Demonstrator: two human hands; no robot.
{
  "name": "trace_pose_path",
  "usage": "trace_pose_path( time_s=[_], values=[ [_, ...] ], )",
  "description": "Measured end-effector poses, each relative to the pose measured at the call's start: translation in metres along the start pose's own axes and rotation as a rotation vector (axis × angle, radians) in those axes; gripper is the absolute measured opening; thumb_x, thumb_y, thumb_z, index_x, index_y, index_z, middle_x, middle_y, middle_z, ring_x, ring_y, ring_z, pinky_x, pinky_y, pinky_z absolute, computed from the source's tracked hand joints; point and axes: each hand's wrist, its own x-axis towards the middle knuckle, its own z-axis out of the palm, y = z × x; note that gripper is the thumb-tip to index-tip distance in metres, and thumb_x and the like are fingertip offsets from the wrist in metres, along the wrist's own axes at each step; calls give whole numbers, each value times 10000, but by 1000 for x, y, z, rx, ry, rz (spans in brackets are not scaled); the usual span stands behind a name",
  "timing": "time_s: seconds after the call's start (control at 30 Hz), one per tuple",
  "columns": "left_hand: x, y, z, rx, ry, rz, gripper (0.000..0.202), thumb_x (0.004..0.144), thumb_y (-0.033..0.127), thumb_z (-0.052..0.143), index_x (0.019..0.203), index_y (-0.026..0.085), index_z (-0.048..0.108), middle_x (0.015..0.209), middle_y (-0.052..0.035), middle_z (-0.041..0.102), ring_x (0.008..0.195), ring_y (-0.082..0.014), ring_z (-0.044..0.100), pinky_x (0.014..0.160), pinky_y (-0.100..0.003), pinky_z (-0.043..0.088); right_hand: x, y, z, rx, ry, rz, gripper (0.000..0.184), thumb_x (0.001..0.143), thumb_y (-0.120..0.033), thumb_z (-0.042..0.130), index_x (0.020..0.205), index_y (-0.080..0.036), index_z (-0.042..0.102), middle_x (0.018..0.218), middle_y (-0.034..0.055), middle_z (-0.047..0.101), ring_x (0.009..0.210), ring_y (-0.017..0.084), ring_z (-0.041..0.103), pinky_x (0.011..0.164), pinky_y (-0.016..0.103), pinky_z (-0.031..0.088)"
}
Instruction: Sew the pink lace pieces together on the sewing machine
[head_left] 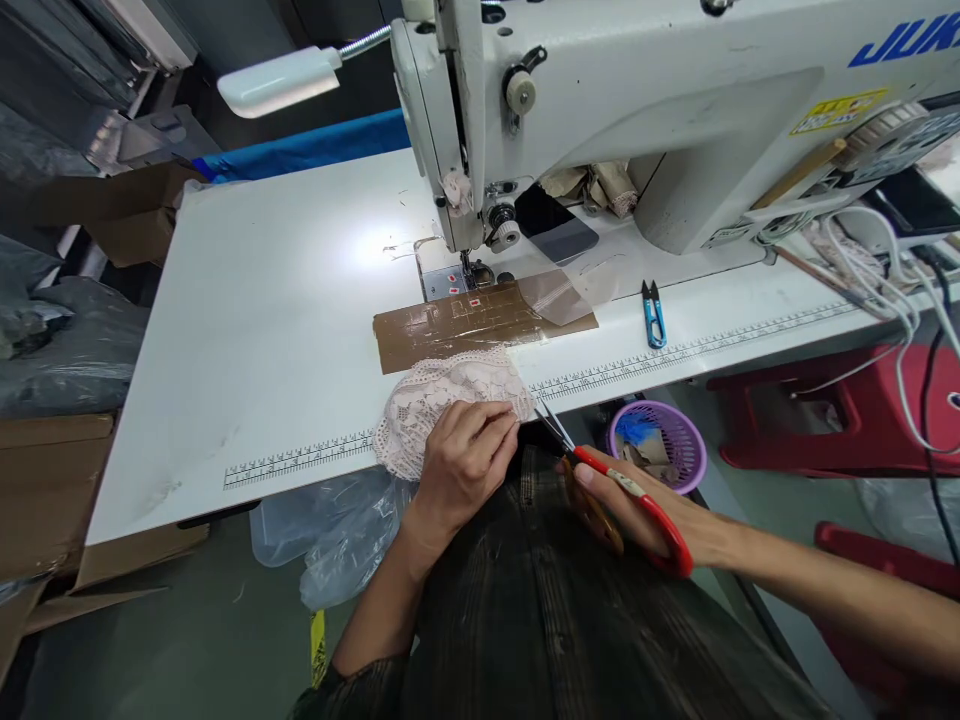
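My left hand is closed on a piece of pale pink lace fabric, pinching its edge at the front rim of the white sewing table. My right hand grips red-handled scissors. Their blades reach up to the lace's right edge, just beside my left fingers. The lace hangs partly over the table edge towards my lap. Behind it, a brown taped patch lies under the needle of the white sewing machine.
Blue thread snips lie on the table to the right. A purple basket of scraps stands below the table edge. Cables hang at the far right. A lamp shines from the left. Cardboard boxes and plastic bags sit at left.
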Motion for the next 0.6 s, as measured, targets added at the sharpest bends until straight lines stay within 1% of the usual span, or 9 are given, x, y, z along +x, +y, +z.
trace_pose_path(
  time_s=[0.07,0.17,0.27,0.43,0.6],
  values=[
    [-2,2,1,6,12,-5,92,885,129,627,954,161,680,967,-72,731,801,-181,636,725,-345,532,6,-4,0,-78,33,-9,395,1003,-567,256,850,-236,409,706,1,498,627,178,518,603,323,420],
    [-4,3,2,10,17,-1,96,882,133,638,963,163,681,971,-67,734,794,-179,630,720,-342,527,16,-6,4,-164,98,-3,349,1005,-536,284,832,-243,363,651,-38,431,554,156,439,587,318,348],
    [-5,3,2,11,15,8,112,882,137,642,983,163,683,990,-68,735,799,-180,620,726,-342,527,20,-5,7,-208,114,15,341,1001,-538,294,835,-245,342,618,-54,414,527,149,407,568,310,301],
    [-5,3,2,12,14,11,124,880,135,643,993,155,689,988,-69,737,799,-188,609,725,-347,526,18,-6,7,-285,139,35,369,995,-561,307,813,-242,331,618,-53,392,538,145,382,569,302,276],
    [-6,3,3,18,11,2,124,884,145,637,993,165,692,1004,-73,733,803,-189,620,728,-351,527,15,-6,8,-288,163,19,396,990,-583,325,793,-240,328,622,-44,409,527,140,385,547,295,270]
  ],
)
